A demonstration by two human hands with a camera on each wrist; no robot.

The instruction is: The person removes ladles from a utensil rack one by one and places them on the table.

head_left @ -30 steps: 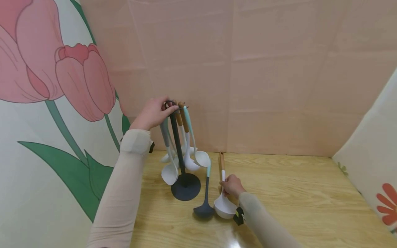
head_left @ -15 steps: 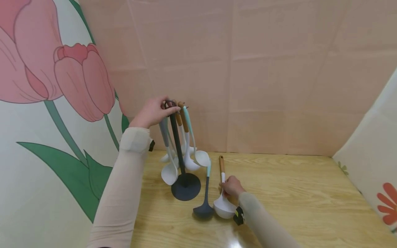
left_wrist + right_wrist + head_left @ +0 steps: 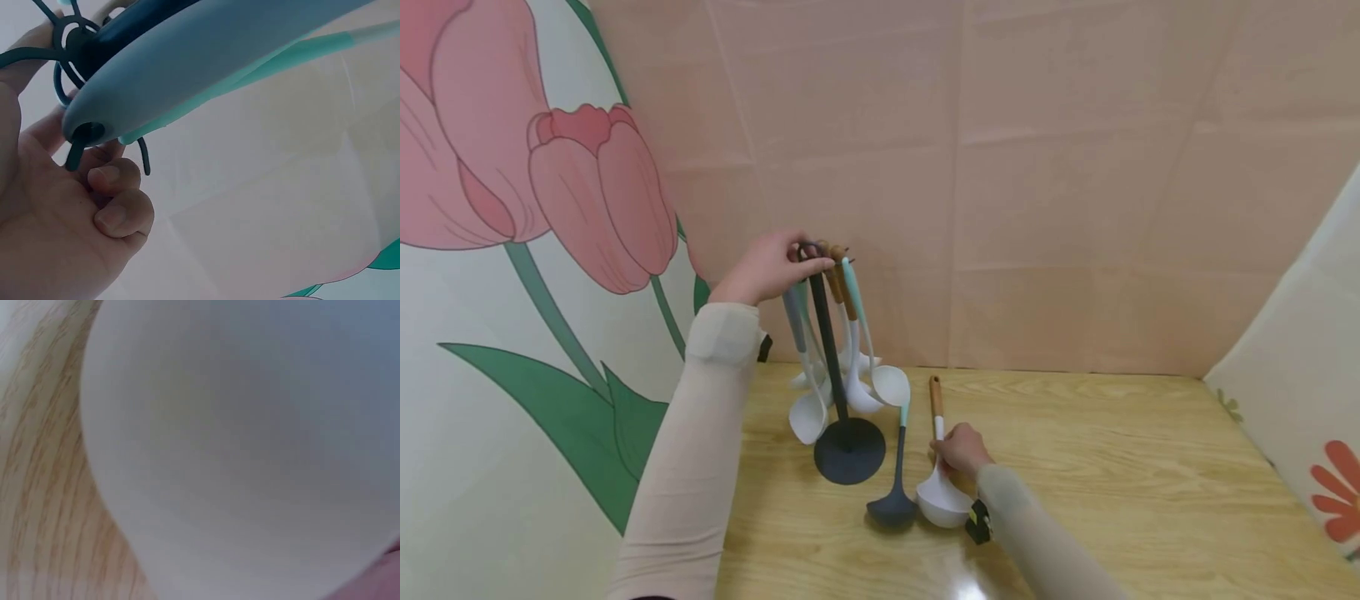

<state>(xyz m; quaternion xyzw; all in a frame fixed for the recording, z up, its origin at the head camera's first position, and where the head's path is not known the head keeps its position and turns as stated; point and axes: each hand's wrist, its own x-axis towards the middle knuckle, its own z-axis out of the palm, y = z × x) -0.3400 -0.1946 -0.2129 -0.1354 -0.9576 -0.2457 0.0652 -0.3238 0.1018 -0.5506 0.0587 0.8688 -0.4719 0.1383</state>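
My left hand [image 3: 771, 267] grips the top ring of a black utensil stand [image 3: 827, 350], thumb in front. Ladles hang from its hooks, among them a grey-handled ladle [image 3: 807, 417], a mint-handled one [image 3: 889, 385] and a wooden-handled one [image 3: 861, 396]. In the left wrist view the grey handle [image 3: 187, 69] hangs by its hole on a hook, beside curled fingers [image 3: 125, 212]. My right hand [image 3: 964, 450] pinches the neck of a white ladle [image 3: 943, 502] with a wooden handle, low over the table. Its pale bowl [image 3: 237, 437] fills the right wrist view.
A dark grey ladle [image 3: 892, 507] with a mint handle lies on the wooden table [image 3: 1112, 483], just left of the white one. The stand's round base [image 3: 850, 452] is behind it. A pink backdrop [image 3: 1075, 208] rises at the back, and a tulip-printed panel [image 3: 550, 467] borders the left.
The white ladle's handle end has come slightly nearer, still in my right hand. On the stand, the hanging grey-handled ladle has shifted a little left. My left hand keeps its hold.
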